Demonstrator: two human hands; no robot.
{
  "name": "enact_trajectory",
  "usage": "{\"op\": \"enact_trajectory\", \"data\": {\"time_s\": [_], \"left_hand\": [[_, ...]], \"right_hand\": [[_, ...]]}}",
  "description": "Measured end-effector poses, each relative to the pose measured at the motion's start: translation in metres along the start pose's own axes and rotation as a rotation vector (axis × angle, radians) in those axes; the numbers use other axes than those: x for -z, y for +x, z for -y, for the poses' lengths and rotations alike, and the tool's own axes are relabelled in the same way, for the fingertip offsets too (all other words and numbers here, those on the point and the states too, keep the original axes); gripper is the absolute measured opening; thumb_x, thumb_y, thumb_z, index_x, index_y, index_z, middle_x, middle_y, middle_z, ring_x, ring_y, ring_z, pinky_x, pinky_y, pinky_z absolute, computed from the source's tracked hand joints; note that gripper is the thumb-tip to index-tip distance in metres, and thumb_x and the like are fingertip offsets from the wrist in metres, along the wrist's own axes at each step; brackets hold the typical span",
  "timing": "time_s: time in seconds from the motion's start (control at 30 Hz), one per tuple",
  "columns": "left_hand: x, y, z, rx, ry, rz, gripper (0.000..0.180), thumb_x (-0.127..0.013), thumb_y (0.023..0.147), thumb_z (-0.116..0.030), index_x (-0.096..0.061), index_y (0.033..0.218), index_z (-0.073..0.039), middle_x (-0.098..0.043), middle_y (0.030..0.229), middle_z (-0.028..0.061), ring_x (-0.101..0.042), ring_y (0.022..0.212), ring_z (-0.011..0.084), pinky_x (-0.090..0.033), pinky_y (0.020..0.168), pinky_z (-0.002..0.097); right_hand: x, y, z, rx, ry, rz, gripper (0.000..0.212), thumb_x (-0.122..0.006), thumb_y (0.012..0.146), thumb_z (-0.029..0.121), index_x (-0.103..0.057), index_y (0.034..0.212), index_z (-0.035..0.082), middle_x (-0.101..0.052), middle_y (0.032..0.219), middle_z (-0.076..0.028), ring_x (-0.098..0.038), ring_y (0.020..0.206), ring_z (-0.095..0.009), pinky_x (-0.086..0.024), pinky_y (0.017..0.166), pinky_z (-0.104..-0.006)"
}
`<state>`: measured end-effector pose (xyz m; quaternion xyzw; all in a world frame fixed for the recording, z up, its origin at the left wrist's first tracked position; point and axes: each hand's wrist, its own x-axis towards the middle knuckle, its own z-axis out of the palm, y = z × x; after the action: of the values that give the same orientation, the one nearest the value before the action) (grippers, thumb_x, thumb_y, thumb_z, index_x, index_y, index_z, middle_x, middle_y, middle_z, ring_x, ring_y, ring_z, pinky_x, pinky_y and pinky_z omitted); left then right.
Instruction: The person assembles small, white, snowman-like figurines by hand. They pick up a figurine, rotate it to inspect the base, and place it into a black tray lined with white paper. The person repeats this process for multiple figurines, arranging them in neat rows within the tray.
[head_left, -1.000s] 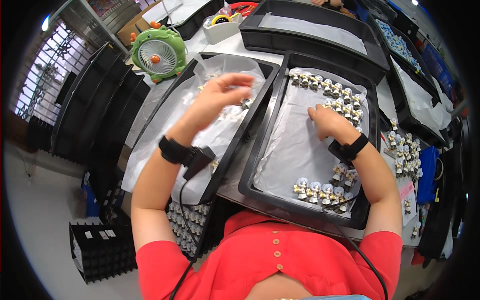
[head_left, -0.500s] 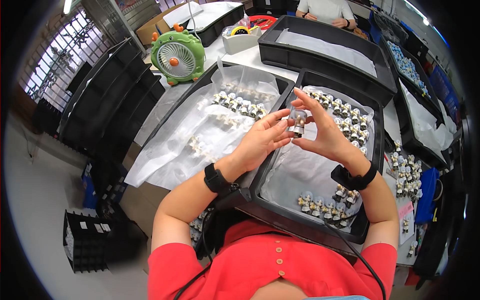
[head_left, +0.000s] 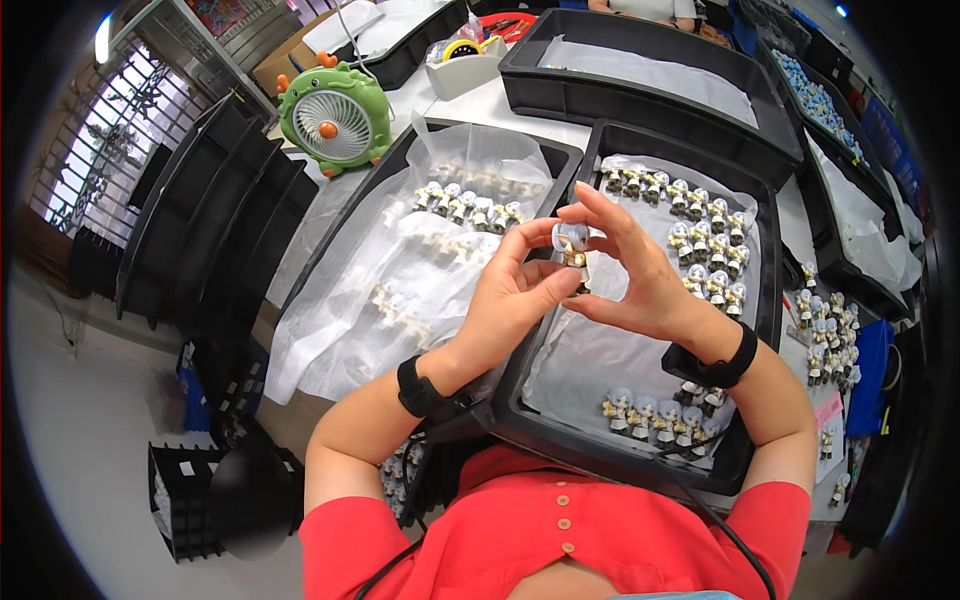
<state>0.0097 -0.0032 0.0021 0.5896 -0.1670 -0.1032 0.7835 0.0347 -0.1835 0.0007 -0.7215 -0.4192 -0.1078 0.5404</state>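
Observation:
A small figurine (head_left: 575, 258) with pale hair, a white and gold outfit and a dark base is held upright between my hands, above the right-hand tray. My left hand (head_left: 508, 298) pinches it from the left, thumb across its lower front and fingers behind. My right hand (head_left: 645, 280) curves round its other side, with the thumb at its base and the fingertips near its head. Below lies the black tray (head_left: 772, 290) lined with white sheeting. Figurines (head_left: 700, 240) like it stand there in rows at the far right, with another cluster (head_left: 655, 418) at the near edge.
Left of it, another black tray (head_left: 375, 195) holds figurines partly under translucent sheets (head_left: 335, 325). A green fan (head_left: 335, 118) stands behind. More figurines (head_left: 830, 335) stand on the table at right, beside a blue pouch (head_left: 870, 375). A large black tray (head_left: 640, 105) lies beyond.
The figurine has turned and tilted between my fingers and come slightly lower and left. My left hand has closed further round it. My head view has shifted slightly.

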Motion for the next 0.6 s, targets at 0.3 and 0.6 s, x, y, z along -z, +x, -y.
{"op": "enact_trajectory", "data": {"time_s": [0.3,0.6], "left_hand": [[0.003,-0.001,-0.003,0.070,-0.126,-0.015,0.047,-0.060,0.088,-0.011,-0.038,0.129,-0.004,-0.046,0.117,0.0068,-0.055,0.100,0.0138,-0.049,0.082,0.0284],[0.009,-0.002,-0.006,0.088,-0.257,0.034,0.050,-0.058,0.090,-0.015,-0.036,0.133,-0.003,-0.051,0.120,0.0076,-0.056,0.104,0.0168,-0.050,0.084,0.0329]], "right_hand": [[-0.003,-0.003,0.000,-0.007,0.006,-0.015,0.093,-0.076,0.065,0.000,-0.025,0.143,0.009,-0.046,0.129,-0.013,-0.048,0.120,-0.026,-0.046,0.091,-0.0346],[-0.006,-0.004,-0.008,-0.065,0.078,-0.070,0.093,-0.079,0.067,0.010,-0.024,0.143,0.012,-0.051,0.123,-0.013,-0.053,0.112,-0.023,-0.046,0.089,-0.0348]]}}
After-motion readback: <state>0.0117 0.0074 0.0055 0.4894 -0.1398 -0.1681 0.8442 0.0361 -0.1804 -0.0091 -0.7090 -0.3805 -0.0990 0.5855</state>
